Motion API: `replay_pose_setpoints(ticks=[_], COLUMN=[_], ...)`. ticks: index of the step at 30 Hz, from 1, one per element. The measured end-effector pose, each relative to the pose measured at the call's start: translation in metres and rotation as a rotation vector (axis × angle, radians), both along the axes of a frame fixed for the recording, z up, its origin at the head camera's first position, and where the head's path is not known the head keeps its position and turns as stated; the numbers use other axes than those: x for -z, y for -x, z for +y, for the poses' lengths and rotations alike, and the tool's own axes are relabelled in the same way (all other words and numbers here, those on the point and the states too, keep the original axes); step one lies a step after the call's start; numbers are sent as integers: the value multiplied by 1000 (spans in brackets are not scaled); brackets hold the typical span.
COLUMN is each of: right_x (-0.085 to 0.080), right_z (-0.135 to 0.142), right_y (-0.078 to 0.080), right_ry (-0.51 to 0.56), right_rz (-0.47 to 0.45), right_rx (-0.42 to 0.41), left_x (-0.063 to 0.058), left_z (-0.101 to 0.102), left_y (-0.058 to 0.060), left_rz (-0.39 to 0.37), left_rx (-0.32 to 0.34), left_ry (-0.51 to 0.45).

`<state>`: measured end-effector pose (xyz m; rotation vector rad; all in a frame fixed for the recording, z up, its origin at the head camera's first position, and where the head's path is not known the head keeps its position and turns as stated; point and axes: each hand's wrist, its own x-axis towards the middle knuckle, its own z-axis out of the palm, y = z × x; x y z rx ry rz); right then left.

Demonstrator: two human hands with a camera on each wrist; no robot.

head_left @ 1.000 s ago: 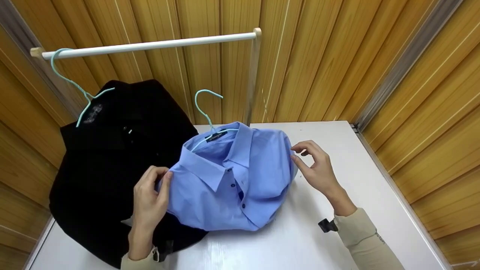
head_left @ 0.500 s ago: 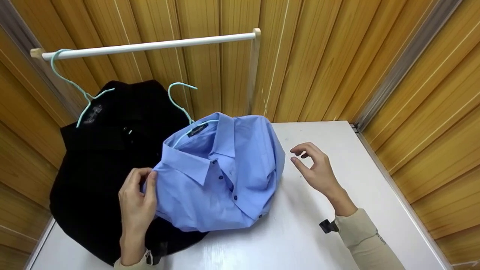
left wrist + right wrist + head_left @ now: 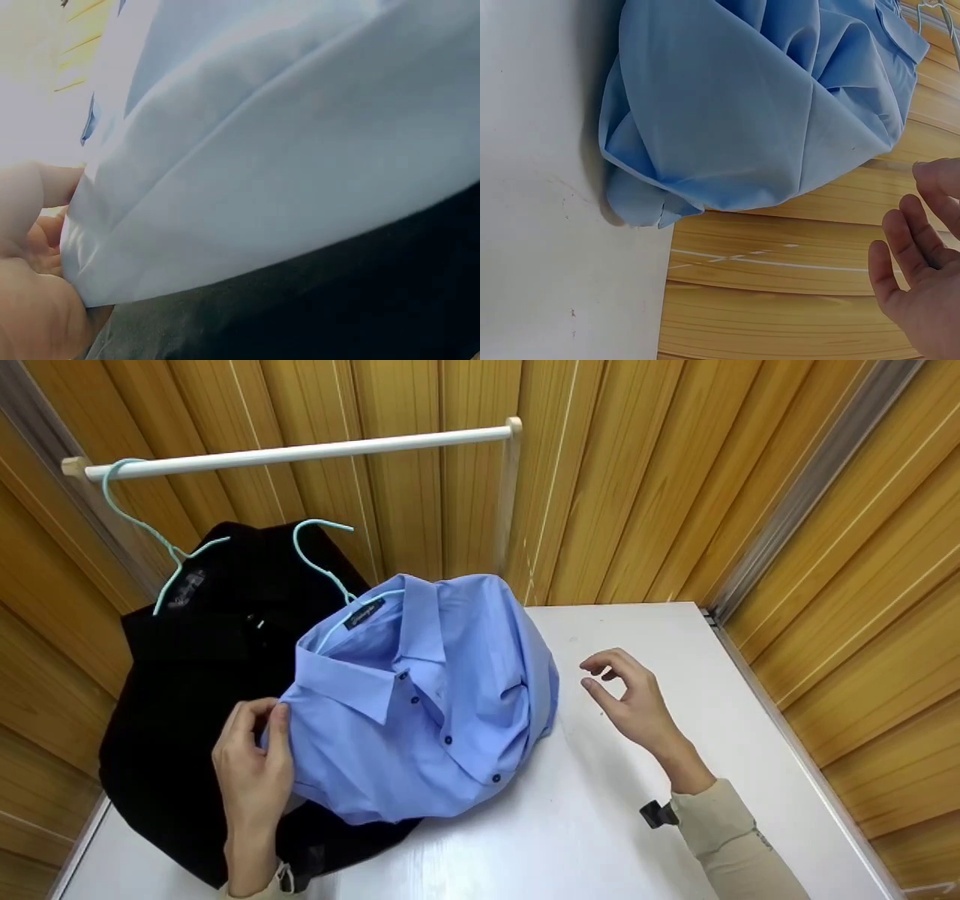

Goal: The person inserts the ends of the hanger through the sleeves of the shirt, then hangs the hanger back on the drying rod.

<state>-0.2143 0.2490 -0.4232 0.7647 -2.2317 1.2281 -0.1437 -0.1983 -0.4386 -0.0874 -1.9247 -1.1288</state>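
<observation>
A blue collared shirt [image 3: 480, 660] with dark buttons bunches up in the middle of the head view. Inside its collar sits a light-teal hanger [image 3: 322, 566], whose hook stands free below the rail. My left hand [image 3: 255, 765] pinches the shirt's shoulder between thumb and fingers; the left wrist view shows the blue cloth [image 3: 225, 202] stretching away from that pinch. My right hand [image 3: 630, 697] is off the shirt to its right, thumb and fingers loosely curved and apart, holding nothing. In the right wrist view the shirt's sleeve side [image 3: 720, 112] hangs beyond the right hand [image 3: 922, 255].
A black shirt [image 3: 195, 720] on a second teal hanger [image 3: 142, 521] hangs from the white rail [image 3: 300, 453] at the left, partly behind the blue shirt. The rack's right post [image 3: 507, 510] stands behind. Wood-panelled walls [image 3: 637, 472] enclose the white table [image 3: 622, 840].
My left hand has moved left, drawing the blue shirt and its hanger over the black shirt. The shirt has come away from my right hand, which stays nearly still.
</observation>
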Motion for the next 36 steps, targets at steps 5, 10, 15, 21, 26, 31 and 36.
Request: replay_pose_setpoints(ticks=[5,10,15,21,26,31,36], right_x=[17,28,33,48,70,86,94], right_z=[9,16,18,12,-2,-20,-41], right_y=[11,18,18,17,16,13,9], right_ry=[-9,-46,-142,-284,-359,-363,-313], right_rz=[-6,-49,-150,-311,-422,-489,-489], right_rx=[7,-18,-52,-147,-227,-223,-190], left_x=[-1,-3,-7,-11,-12,-12,-13], left_z=[-4,-6,-8,-9,-9,-8,-7], left_y=[-2,-5,-9,-11,-12,-12,-12], left_rz=[-7,-18,-38,-48,-45,-30,-22], left_rx=[-28,-55,-97,-147,-168,-167,-172], left_ry=[-28,-64,-92,-112,-118,-128,-149])
